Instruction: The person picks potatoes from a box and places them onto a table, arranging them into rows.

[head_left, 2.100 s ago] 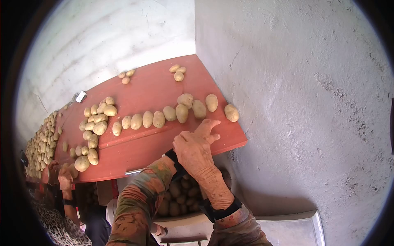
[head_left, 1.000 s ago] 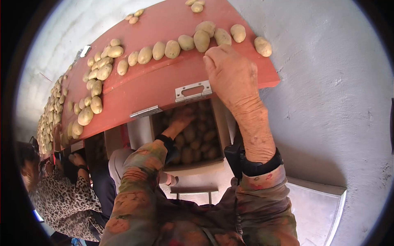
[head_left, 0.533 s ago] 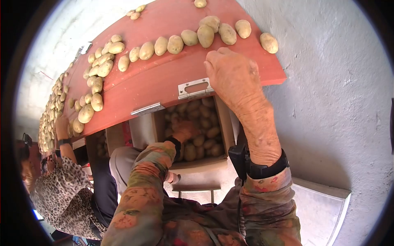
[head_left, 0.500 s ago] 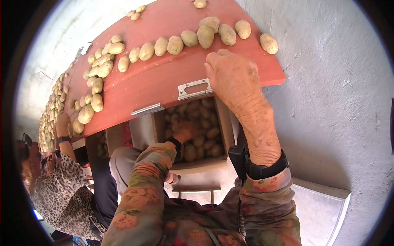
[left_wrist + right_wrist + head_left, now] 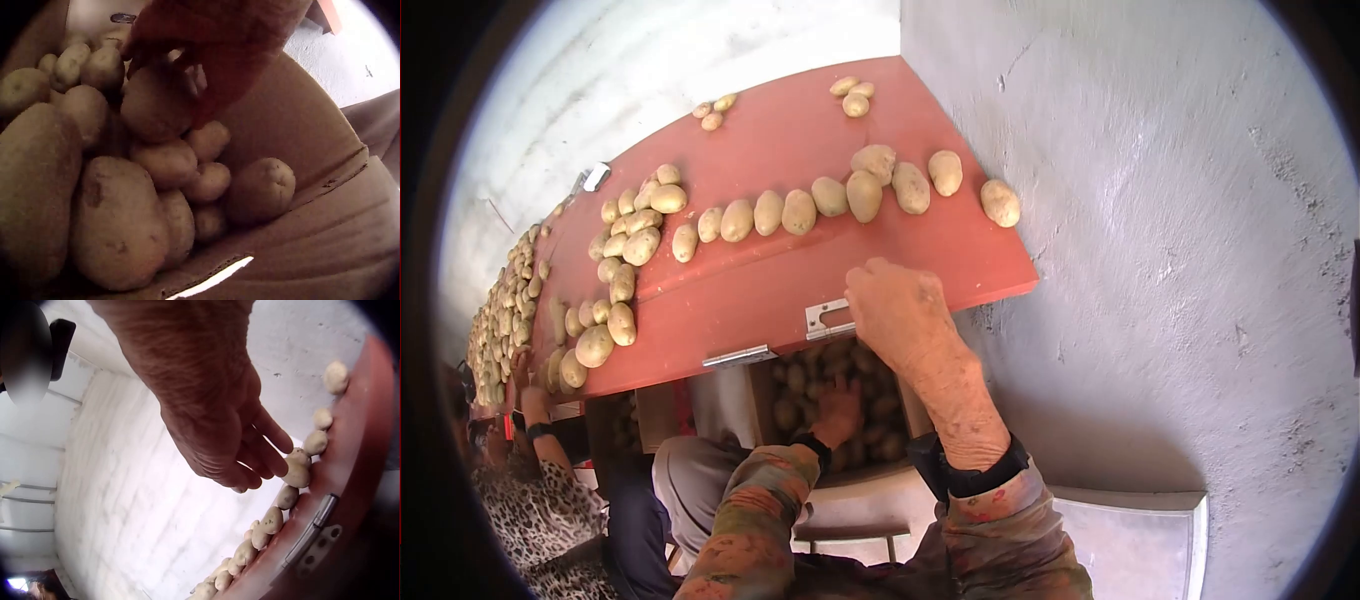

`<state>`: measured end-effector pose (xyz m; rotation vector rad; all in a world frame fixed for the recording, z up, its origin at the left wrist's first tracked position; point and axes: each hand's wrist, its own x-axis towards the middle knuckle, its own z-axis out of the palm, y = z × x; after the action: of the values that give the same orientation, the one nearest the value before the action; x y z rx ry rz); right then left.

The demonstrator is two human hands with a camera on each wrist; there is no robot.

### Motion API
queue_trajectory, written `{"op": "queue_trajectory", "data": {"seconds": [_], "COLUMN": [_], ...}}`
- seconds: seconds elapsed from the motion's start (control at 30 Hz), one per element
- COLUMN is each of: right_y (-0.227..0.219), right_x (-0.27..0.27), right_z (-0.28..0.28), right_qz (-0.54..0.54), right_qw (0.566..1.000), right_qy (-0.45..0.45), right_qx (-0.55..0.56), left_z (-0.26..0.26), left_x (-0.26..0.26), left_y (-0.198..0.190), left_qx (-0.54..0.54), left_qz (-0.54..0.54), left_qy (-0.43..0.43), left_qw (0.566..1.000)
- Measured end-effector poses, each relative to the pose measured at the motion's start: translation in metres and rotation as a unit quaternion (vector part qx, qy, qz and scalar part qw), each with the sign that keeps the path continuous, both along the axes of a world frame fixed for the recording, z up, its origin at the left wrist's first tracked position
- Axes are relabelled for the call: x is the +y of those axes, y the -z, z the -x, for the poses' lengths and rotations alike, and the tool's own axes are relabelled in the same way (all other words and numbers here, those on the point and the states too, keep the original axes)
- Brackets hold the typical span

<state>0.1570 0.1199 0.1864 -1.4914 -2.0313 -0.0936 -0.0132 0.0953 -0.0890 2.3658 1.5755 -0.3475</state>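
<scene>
My left hand [image 5: 838,415] is down in a cardboard box of potatoes below the table's front edge. In the left wrist view its thumb and fingers [image 5: 215,50] grip the sides of a potato [image 5: 156,103], with other potatoes below and beside it. My right hand [image 5: 910,315] hovers near the red table's front edge, beside a metal hinge [image 5: 828,318]. The right wrist view shows this hand [image 5: 209,431] with loosely bent fingers and nothing in them. Beyond it, a row of potatoes [image 5: 798,212] lies across the red table [image 5: 750,275].
More potatoes are bunched on the left [image 5: 642,246], with a large heap [image 5: 505,315] farther along. Small groups lie at the back. A grey wall [image 5: 1140,250] borders the table's right end. Another person in a spotted top [image 5: 540,520] is at the far left.
From beside my right hand at the table edge, my left hand has dropped into the box and now grips a potato. The head view has shifted, tilting down and then partly back up.
</scene>
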Motion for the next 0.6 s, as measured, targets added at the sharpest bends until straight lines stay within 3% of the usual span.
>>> {"op": "queue_trajectory", "data": {"seconds": [0.13,0.23,0.3,0.33,0.4,0.43,0.5,0.53,0.6], "right_y": [0.002,0.004,0.003,0.002,0.0,0.0,0.005,0.007,0.009], "right_x": [-0.001,0.003,0.002,0.002,-0.001,-0.002,-0.001,0.0,0.0], "right_z": [0.007,0.008,0.008,0.008,0.009,0.007,0.005,0.003,-0.001], "right_qz": [-0.001,0.003,0.005,0.003,0.058,0.058,0.047,0.046,0.096], "right_qw": [1.0,0.999,0.999,0.999,0.997,0.997,0.998,0.998,0.994], "right_qy": [0.003,0.004,0.001,0.004,0.01,0.012,0.007,0.008,0.03], "right_qx": [-0.012,-0.032,-0.039,-0.043,-0.045,-0.047,-0.028,-0.028,-0.043], "left_z": [0.001,0.009,0.016,0.011,0.001,-0.005,-0.015,-0.017,-0.02], "left_x": [-0.005,-0.012,-0.011,-0.008,-0.006,-0.004,0.003,0.002,-0.002], "left_y": [-0.004,0.022,0.039,0.039,0.027,0.006,-0.052,-0.069,-0.099], "left_qx": [0.012,-0.071,-0.227,-0.23,-0.268,-0.27,-0.39,-0.39,-0.589], "left_qz": [-0.067,-0.041,-0.112,-0.115,0.086,0.086,0.291,0.291,0.446], "left_qy": [0.044,0.048,0.137,0.14,-0.053,-0.051,-0.185,-0.184,-0.193], "left_qw": [0.997,0.995,0.958,0.956,0.958,0.958,0.854,0.854,0.646]}}
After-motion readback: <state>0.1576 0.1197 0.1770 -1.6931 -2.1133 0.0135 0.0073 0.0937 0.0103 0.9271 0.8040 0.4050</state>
